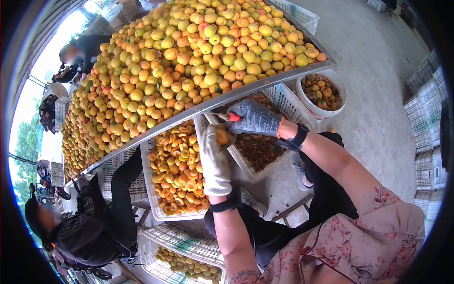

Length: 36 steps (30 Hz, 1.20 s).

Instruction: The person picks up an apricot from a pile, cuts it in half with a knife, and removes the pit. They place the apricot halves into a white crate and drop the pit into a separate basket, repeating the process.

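Note:
My left hand [215,158], in a cream-white glove, is closed around an apricot [222,137], partly hidden by its fingers. My right hand [257,118] wears a grey knitted glove and grips a small knife by its red handle [233,117]. The thin blade points left, just above the left hand. Below the left hand stands a white crate [177,217] full of halved orange apricots [177,175]. Under the right hand is another white crate [292,97] with a dark brown layer of what look like pits or scraps [257,154].
A metal-edged table [265,81] heaped with whole apricots [189,52] fills the far side. A white bucket [331,112] of discoloured fruit stands right. Co-workers [90,232] sit left and at the far left. Stacked crates [428,113] line the right; a crate [189,241] stands below.

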Motion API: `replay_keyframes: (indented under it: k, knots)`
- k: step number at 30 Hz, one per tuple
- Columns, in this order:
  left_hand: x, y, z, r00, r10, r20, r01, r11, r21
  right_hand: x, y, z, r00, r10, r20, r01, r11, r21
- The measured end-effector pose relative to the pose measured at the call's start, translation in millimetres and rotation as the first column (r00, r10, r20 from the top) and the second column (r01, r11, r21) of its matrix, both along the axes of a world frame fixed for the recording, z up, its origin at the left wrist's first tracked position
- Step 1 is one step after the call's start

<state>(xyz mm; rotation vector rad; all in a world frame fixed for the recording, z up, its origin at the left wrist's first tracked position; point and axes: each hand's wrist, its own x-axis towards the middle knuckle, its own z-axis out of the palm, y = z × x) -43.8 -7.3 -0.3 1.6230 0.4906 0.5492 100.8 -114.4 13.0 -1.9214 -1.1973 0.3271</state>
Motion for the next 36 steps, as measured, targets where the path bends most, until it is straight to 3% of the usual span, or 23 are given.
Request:
replay_keyframes:
  k: [1,3,4,5,7,10,11,13,16,17,18,19,20,21,23,24,27,29,30,31,33,35,36]
  knots:
    - [-10,9,11,0.996,0.077,-0.053,-0.062,0.969,0.238,5,-2,4,1.000,0.002,0.006,-0.002,1.000,0.004]
    - [-26,25,23,0.903,0.391,-0.178,-0.334,0.899,0.282,16,-10,13,0.993,-0.083,0.078,0.097,0.976,-0.197]
    - [-33,37,17,0.774,0.588,-0.235,-0.402,0.743,0.535,30,-3,-13,0.988,-0.143,0.058,0.144,0.989,-0.015]
    - [-39,49,12,0.603,0.766,-0.222,-0.396,0.529,0.751,33,0,4,0.981,-0.193,0.000,0.193,0.980,-0.057]
    - [-48,63,7,0.669,0.729,-0.149,-0.495,0.586,0.642,49,37,7,0.910,-0.314,0.270,0.324,0.946,0.007]
    - [-39,37,34,0.764,0.611,-0.207,-0.505,0.766,0.399,59,102,22,0.937,-0.279,0.211,0.284,0.959,0.008]
    - [-36,37,29,0.823,0.517,-0.238,-0.511,0.855,0.089,65,128,20,0.933,-0.285,0.220,0.297,0.955,-0.021]
    - [-36,39,22,0.853,0.477,-0.213,-0.420,0.868,0.265,77,173,7,0.924,-0.289,0.252,0.318,0.944,-0.085]
    - [-31,35,26,0.878,0.449,-0.167,-0.458,0.889,-0.017,95,219,-11,0.955,-0.157,0.251,0.233,0.921,-0.312]
    - [-34,38,25,0.872,0.450,-0.195,-0.420,0.891,0.174,101,230,-23,0.967,-0.128,0.219,0.205,0.903,-0.377]
    - [-35,39,23,0.866,0.458,-0.200,-0.430,0.887,0.167,97,230,-11,0.966,-0.106,0.234,0.213,0.843,-0.495]
    - [-35,40,21,0.894,0.431,-0.123,-0.436,0.900,-0.013,91,226,-1,0.957,-0.102,0.271,0.222,0.859,-0.461]
    - [-31,42,21,0.910,0.413,-0.028,-0.411,0.892,-0.188,91,221,4,0.954,-0.078,0.288,0.204,0.875,-0.439]
    - [-28,44,23,0.908,0.417,-0.021,-0.413,0.890,-0.190,87,212,13,0.951,-0.057,0.305,0.187,0.890,-0.417]
    - [-24,47,24,0.891,0.427,0.154,-0.324,0.835,-0.445,89,193,10,0.969,-0.087,0.230,0.128,0.977,-0.170]
    - [-18,54,15,0.892,0.421,0.164,-0.229,0.734,-0.640,78,177,25,0.990,-0.029,0.139,0.051,0.987,-0.155]
    - [-3,52,19,0.895,0.370,0.251,-0.014,0.583,-0.812,20,125,60,0.985,0.165,-0.042,-0.166,0.986,-0.018]
    - [8,53,9,0.863,0.290,0.414,0.170,0.605,-0.778,-3,101,63,0.938,0.335,0.084,-0.324,0.938,-0.122]
    - [13,49,5,0.899,0.329,0.288,0.017,0.633,-0.774,-13,90,57,0.956,0.288,0.057,-0.287,0.958,-0.022]
    - [12,50,7,0.856,0.337,0.393,0.219,0.451,-0.865,-21,79,53,0.970,0.240,0.029,-0.242,0.967,0.078]
    - [8,46,4,0.771,0.335,0.542,0.343,0.498,-0.796,-29,51,68,0.994,0.065,-0.092,-0.049,0.986,0.162]
    - [4,36,20,0.744,0.336,0.578,0.377,0.503,-0.777,-30,30,61,0.973,0.055,-0.224,-0.015,0.984,0.178]
    - [3,34,20,0.749,0.312,0.584,0.366,0.541,-0.758,-33,17,59,0.981,0.100,-0.164,-0.075,0.985,0.153]
